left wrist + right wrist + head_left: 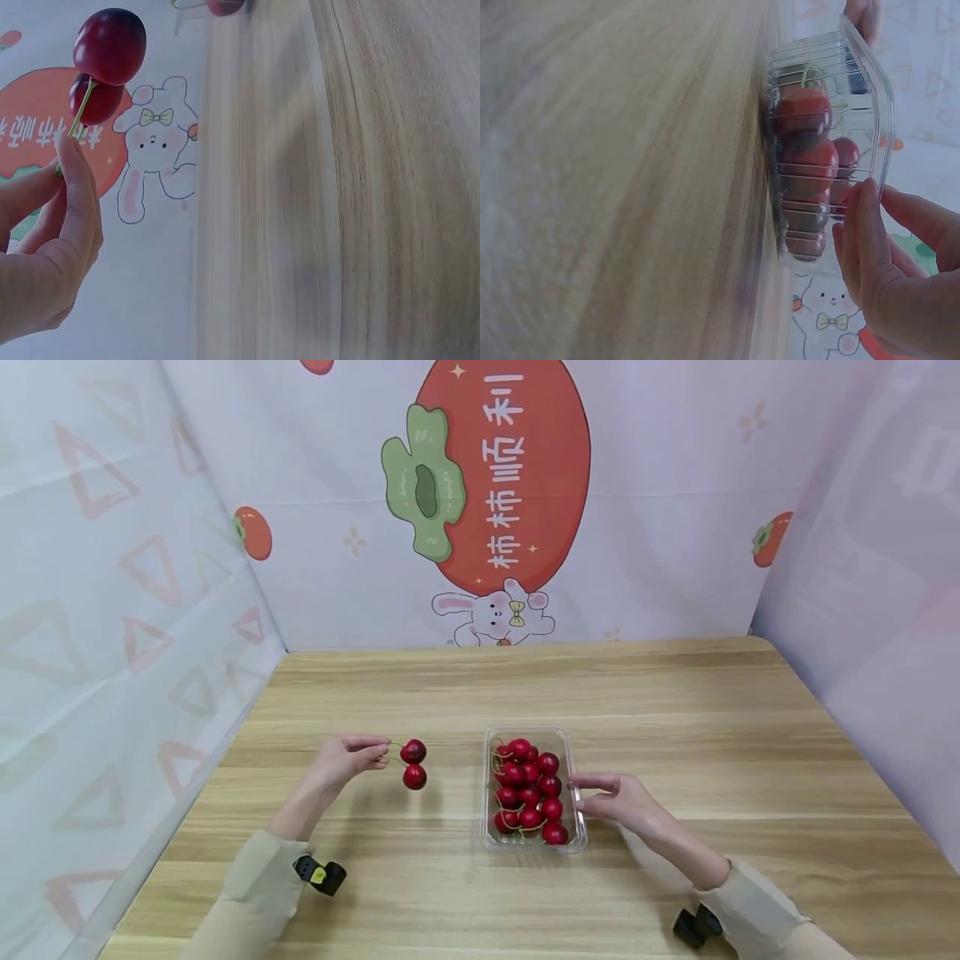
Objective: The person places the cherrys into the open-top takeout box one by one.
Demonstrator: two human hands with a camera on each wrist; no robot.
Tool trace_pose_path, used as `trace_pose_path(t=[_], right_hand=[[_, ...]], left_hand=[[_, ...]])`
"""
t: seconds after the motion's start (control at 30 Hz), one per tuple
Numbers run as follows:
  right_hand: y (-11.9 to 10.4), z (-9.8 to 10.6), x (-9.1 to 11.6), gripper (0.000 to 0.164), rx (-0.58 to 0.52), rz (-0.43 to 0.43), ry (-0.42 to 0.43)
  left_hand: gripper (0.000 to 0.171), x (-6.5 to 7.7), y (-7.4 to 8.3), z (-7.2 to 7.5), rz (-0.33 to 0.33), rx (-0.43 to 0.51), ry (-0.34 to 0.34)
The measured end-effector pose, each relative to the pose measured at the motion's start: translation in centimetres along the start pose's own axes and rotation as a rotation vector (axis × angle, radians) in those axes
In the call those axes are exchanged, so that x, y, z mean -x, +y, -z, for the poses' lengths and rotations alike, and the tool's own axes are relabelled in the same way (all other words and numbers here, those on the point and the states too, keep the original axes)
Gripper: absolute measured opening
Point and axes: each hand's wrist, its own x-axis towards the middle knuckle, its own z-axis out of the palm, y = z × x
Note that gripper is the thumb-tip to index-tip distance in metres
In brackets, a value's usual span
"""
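Note:
Two dark red cherries (pixel 414 764) hang in the air by their green stems, which my left hand (pixel 343 762) pinches between thumb and fingertips. In the left wrist view, one cherry (pixel 110 46) overlaps the other, and the stem (pixel 84 109) runs down to the fingers. A clear plastic box (pixel 486 810) stands on the table to the right of them, holding several red cherries (pixel 529 795) with stems. My right hand (pixel 618 797) is at the box's right edge; the right wrist view shows its fingertips (pixel 868 196) holding the rim.
The wooden table (pixel 420 893) has walls of printed cloth behind and at both sides. A persimmon and rabbit picture (pixel 495 485) decorates the back cloth. Black wrist cameras sit at the left sleeve (pixel 322 875) and right sleeve (pixel 697 927).

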Motion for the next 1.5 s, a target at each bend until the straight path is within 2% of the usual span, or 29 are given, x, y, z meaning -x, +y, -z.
trace_pose_path(t=[0.53, 1.1, 1.5], right_hand=[[0.2, 0.1, -0.2, 0.051, -0.012, 0.011, -0.004], [0.1, 0.1, -0.2, 0.050, -0.013, 0.006, -0.001], [0.3, 0.1, -0.3, 0.049, -0.020, 0.007, -0.003]], left_hand=[[0.037, 0.5, 0.5, -3.6, 0.015, 0.076, -0.111], [0.035, 0.5, 1.1, -7.4, -0.014, 0.069, -0.218], [0.034, 0.4, 0.5, -9.8, -0.025, 0.056, -0.274]])
